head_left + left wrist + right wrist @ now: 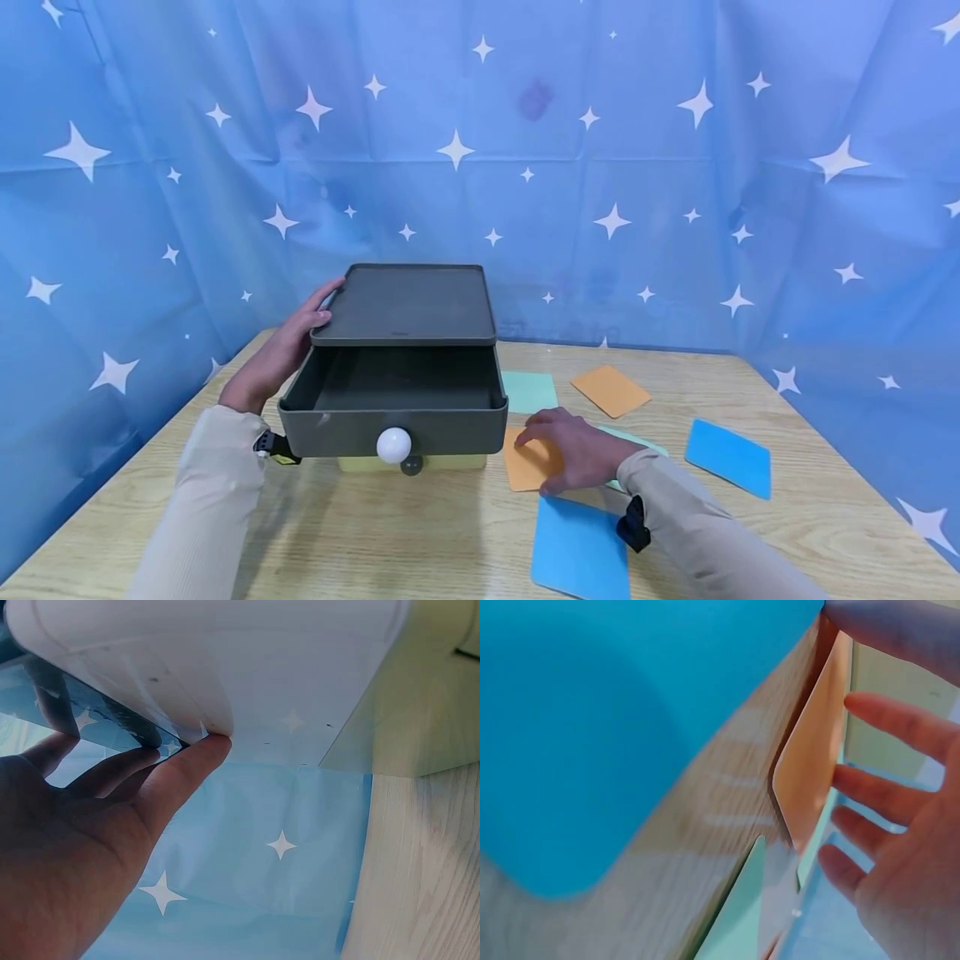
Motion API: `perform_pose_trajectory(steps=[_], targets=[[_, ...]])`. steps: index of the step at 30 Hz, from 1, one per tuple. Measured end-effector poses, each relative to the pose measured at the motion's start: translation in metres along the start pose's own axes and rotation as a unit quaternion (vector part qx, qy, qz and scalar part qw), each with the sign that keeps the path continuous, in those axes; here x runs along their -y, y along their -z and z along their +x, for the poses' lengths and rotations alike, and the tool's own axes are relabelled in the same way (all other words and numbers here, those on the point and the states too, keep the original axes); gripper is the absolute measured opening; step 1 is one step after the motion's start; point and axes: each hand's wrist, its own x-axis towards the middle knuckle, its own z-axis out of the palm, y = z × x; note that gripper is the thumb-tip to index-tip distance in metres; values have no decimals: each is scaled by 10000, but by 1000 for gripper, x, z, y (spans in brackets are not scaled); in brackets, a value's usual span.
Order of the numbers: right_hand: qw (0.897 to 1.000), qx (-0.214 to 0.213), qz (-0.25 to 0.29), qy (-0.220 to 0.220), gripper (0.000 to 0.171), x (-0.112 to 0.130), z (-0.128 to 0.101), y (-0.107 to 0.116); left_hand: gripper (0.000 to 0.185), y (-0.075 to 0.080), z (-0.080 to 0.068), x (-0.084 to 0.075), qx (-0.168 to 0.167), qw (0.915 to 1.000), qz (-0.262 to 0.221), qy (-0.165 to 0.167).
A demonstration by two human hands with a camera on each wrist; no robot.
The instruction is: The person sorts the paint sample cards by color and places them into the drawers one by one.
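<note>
A small dark grey drawer box (412, 304) stands at the table's middle left, its upper drawer (322, 432) pulled out, with a white round knob (393, 446) on the front. Along the box's upper left side rests my left hand (288, 346); in the left wrist view its thumb and fingertips touch the box side (285, 690). My right hand (573, 450) hovers over an orange card (522, 467) with fingers spread and slightly bent, nothing gripped. Its thumb is right at the top edge of a blue card (581, 550).
Behind the right hand lie a mint green card (529, 392) and another orange card (611, 391). A second mint card (637, 442) is partly covered by the right forearm. Farther right is another blue card (727, 457). A blue starry curtain (525, 192) surrounds the wooden table (390, 542).
</note>
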Motion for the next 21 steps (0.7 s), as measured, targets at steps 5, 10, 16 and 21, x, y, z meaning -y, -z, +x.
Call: perform_pose_trajectory(steps=[5,10,16,21], targets=[[10000,-53,-16,-7,57,0,0,1,64,0,1,0,4,10000,-25,-6],[9999,-92,-32,-51,56,3,-1,4,64,0,0,0,1,10000,21,23],[9996,-201,-149,-127,57,8,-3,9,64,0,0,0,-15,10000,46,-3],[9994,-288,-139,-143,58,11,-9,14,64,-1,0,0,-23,10000,79,32]])
